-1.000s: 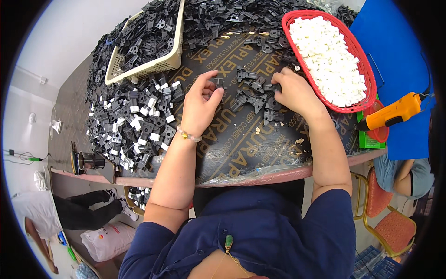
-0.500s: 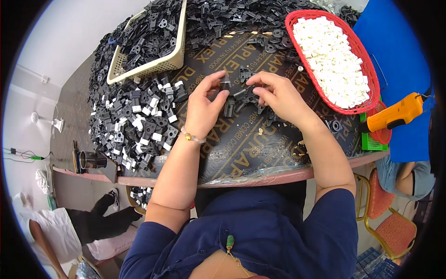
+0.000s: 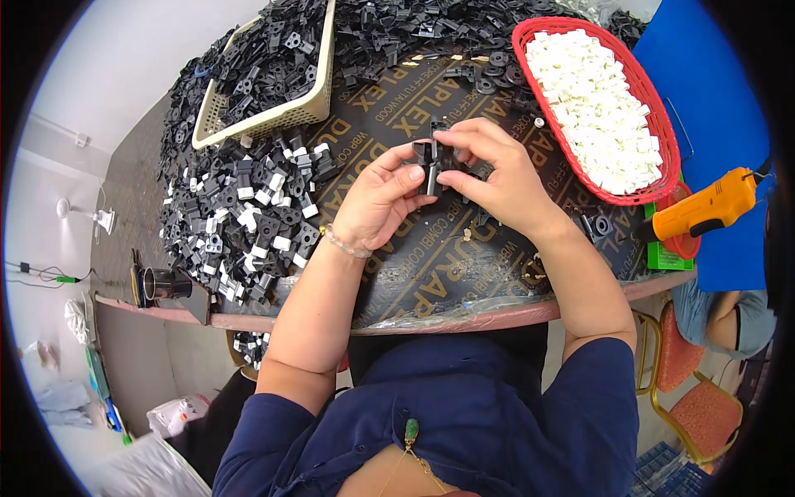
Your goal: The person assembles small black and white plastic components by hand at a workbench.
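Note:
Over the middle of the dark wooden table, my left hand grips a black plastic part between thumb and fingers. My right hand pinches at the same place from the other side, its fingertips on black plastic against that part. Whether the hands hold one piece or two fitted together, I cannot tell. Some loose black parts lie beneath and beside my right hand, partly hidden by it. Left of my left hand spreads a heap of black parts with white pieces attached.
A cream plastic basket of black parts stands at the back left, with more black parts piled behind. At right are a red basket of white pieces and an orange electric screwdriver. A metal cup sits near the left edge.
My hands, apart before, have come together, and the black part is now raised upright between them. At lower left, the person in white has shifted position.

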`<control>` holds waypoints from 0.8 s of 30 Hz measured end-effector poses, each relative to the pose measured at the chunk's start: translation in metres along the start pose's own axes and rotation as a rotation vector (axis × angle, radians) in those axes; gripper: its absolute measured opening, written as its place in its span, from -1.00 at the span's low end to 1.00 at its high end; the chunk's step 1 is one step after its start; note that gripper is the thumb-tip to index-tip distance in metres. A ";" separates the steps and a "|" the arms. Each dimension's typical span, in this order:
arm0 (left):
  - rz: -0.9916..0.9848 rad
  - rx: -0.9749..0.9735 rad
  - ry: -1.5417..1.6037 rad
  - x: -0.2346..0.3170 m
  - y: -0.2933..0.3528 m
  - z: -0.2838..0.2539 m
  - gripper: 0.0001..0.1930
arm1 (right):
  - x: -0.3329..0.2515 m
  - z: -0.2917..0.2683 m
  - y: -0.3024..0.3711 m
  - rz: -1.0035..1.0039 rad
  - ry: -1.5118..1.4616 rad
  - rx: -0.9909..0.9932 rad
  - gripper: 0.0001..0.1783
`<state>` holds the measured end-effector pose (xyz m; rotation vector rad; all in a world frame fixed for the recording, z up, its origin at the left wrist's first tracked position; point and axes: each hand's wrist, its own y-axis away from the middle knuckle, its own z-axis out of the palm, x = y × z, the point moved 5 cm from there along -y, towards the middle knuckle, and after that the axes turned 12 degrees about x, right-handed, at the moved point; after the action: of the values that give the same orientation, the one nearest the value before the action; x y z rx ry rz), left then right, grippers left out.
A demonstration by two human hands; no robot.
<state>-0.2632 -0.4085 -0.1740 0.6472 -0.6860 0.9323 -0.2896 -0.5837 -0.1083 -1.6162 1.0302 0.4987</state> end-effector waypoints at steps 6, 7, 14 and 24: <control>-0.001 0.024 0.044 -0.008 -0.001 -0.006 -0.63 | -0.002 0.002 0.001 -0.103 0.106 0.004 -0.51; -0.001 0.024 0.045 -0.008 0.000 -0.003 -0.63 | -0.005 0.003 0.002 -0.169 0.174 -0.006 -0.51; 0.147 -0.035 -0.169 -0.006 0.006 0.016 -0.61 | 0.000 0.000 0.000 -0.175 0.210 0.005 -0.58; 0.391 0.110 -0.642 -0.002 0.007 0.011 -0.82 | 0.012 -0.003 -0.002 0.334 -0.150 -0.117 -0.79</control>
<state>-0.2723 -0.4148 -0.1670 0.9444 -1.3747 1.1328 -0.2825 -0.5904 -0.1157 -1.4873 1.1799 0.9058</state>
